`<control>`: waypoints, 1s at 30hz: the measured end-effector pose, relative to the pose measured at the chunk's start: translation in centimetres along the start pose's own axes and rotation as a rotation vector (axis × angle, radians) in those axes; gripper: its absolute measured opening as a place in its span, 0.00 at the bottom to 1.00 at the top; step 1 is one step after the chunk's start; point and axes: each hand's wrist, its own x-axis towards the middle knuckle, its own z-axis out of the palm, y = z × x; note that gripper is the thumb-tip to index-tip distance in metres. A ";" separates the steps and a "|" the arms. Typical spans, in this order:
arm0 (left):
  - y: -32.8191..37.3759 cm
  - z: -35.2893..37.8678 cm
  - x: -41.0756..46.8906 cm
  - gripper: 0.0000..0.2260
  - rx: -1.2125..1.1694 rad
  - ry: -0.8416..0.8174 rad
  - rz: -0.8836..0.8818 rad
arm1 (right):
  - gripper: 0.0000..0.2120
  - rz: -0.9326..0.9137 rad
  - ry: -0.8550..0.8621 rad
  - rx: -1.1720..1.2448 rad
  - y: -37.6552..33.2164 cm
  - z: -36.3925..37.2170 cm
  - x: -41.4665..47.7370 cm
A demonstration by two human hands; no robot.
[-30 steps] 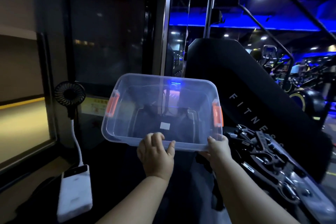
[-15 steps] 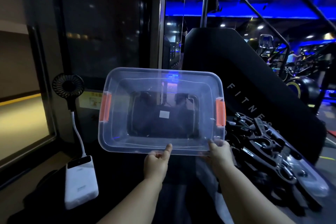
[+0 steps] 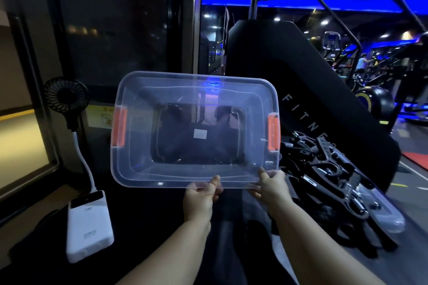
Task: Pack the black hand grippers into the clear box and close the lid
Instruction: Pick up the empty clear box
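Head view showed the clear box [image 3: 139, 176] held up off the dark tabletop [image 3: 143, 227], its open side turned toward the camera, with an orange latch [image 3: 119, 127] on each short end. The left grip [image 3: 200, 196] and right grip [image 3: 272, 187] each pinched the box's lower rim. Black hand grippers [image 3: 324, 169] lay heaped at the tabletop's right side, partly on a clear lid [image 3: 389, 217]. A white power bank [image 3: 89, 224] and a small fan [image 3: 66, 95] sat near the left edge.
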 end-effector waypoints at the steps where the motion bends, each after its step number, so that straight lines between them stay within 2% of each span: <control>1: 0.0 -0.1 0.2 0.11 -0.036 -0.013 -0.025 | 0.10 0.008 -0.001 -0.013 0.0 0.1 0.1; 4: 0.1 -0.4 1.0 0.10 -0.076 -0.029 -0.072 | 0.10 0.040 -0.042 -0.028 -0.1 0.2 0.2; 9: 0.2 -0.6 1.0 0.09 -0.104 -0.053 -0.081 | 0.22 0.083 -0.162 -0.065 -0.3 -0.4 -0.1; 11: 0.3 -0.6 0.8 0.09 -0.110 -0.061 -0.074 | 0.24 0.051 -0.173 -0.102 -0.2 -1.2 -0.2; 14: 0.3 -0.8 0.7 0.08 -0.113 -0.073 -0.070 | 0.19 -0.042 -0.157 -0.180 -0.4 -2.6 -0.5; 17: 0.2 -0.8 0.7 0.08 -0.118 -0.078 -0.078 | 0.23 -0.125 -0.152 -0.244 -1.0 -3.8 -1.0; 19: 0.2 -0.8 0.7 0.08 -0.122 -0.081 -0.083 | 0.23 -0.205 -0.106 -0.287 -1.7 -4.6 -1.7; 24: 0.4 -0.9 0.4 0.08 -0.119 -0.102 -0.087 | 0.05 -0.427 0.152 -0.299 -2.1 -7.4 -2.9; 30: 0.4 -0.9 0.1 0.07 -0.076 -0.150 -0.092 | 0.04 -0.589 0.339 -0.438 -1.6 -9.3 -4.1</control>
